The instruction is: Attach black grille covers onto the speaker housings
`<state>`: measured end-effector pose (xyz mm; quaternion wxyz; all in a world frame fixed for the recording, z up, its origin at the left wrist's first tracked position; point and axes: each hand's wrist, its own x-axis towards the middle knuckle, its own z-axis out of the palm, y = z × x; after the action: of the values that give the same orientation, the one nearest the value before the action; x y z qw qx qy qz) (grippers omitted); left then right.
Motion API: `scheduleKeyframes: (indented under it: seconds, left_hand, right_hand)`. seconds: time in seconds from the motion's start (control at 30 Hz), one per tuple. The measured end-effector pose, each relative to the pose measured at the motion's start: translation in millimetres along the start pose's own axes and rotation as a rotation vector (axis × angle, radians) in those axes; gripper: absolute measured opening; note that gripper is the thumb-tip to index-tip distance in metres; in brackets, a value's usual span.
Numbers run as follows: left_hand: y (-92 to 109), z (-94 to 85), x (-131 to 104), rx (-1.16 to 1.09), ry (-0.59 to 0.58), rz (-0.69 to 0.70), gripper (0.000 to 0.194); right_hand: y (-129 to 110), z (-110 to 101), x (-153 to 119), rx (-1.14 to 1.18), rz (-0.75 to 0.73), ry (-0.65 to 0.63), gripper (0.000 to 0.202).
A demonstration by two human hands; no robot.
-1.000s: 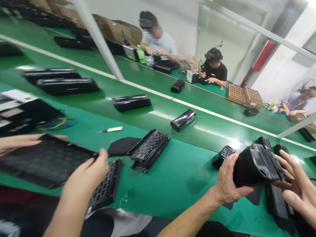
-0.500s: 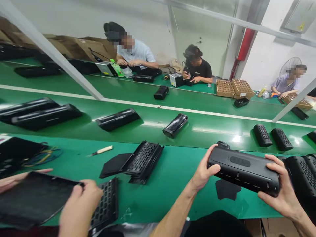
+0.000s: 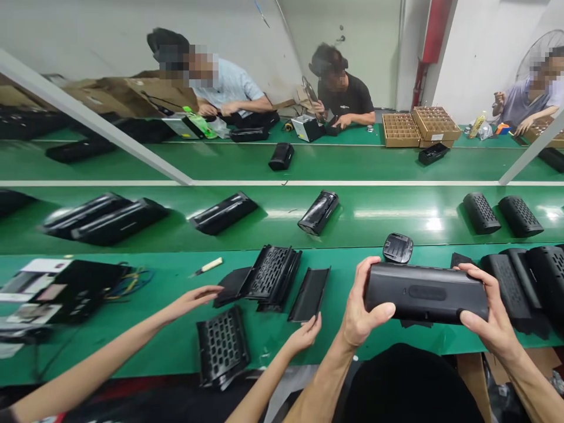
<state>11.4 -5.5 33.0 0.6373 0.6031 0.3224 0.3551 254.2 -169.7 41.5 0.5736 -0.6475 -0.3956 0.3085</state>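
Left hand [image 3: 363, 305]: clamped on the left end of the black casing [image 3: 425, 288], fingers at its top edge, thumb on the front.
Right hand [image 3: 491, 311]: clamped on the opposite end, similar grip; hands apart, casing spanning between them.
Black casing: held roughly level over the green surface [image 3: 176, 273]; oval patch on the visible face.
Co-worker's forearms [image 3: 127, 336]: reach in from the left; fingers of one touching the lower end of a shallow dark panel [image 3: 309, 294].
Honeycomb panel [image 3: 224, 343]: by the near edge of the surface.
Grille stack [image 3: 271, 275]: beyond it, beside dark flat sheets [image 3: 232, 285].
Row of casings [image 3: 506, 282]: just right of the right hand.
Black end piece [image 3: 398, 248]: on the surface, just behind the held casing.
Pale-handled tool [image 3: 211, 265]: lying near the sheets; tip too small to identify.
Green belt [image 3: 379, 211]: several casings spaced along it, two perforated ones [image 3: 502, 214] at right.
Far side: three people at work; divided cardboard trays [image 3: 418, 126] between the middle and right persons.
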Motion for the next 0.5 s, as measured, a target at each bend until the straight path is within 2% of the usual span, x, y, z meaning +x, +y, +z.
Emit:
scheduleKeyframes:
  seconds: [0.07, 0.13, 0.23, 0.3, 0.4, 0.5]
  left_hand:
    - [-4, -1.8, 3, 0.062, 0.021, -0.072, 0.091]
    - [-11, -8.1, 5, 0.104, -0.048, -0.218, 0.091]
    - [-28, -18.1, 1, 0.095, -0.189, -0.420, 0.091]
    - [-45, -17.9, -5, 0.043, -0.180, -0.508, 0.089]
    - [-72, -6.2, -13, 0.002, -0.046, -0.582, 0.080]
    - [-90, 5.5, -16, 0.006, 0.014, -0.548, 0.072]
  right_hand:
    - [7, 5, 2, 0.032, 0.137, 0.028, 0.076]
    - [12, 7, 2, 0.096, 0.386, 0.029, 0.076]
    - [16, 2, -6, 0.256, 0.813, -0.048, 0.069]
    - [19, -5, -14, 0.350, 0.974, -0.132, 0.074]
    - [28, -15, -24, 0.352, 0.990, -0.215, 0.083]
    - [38, -20, -29, 0.263, 0.938, -0.185, 0.073]
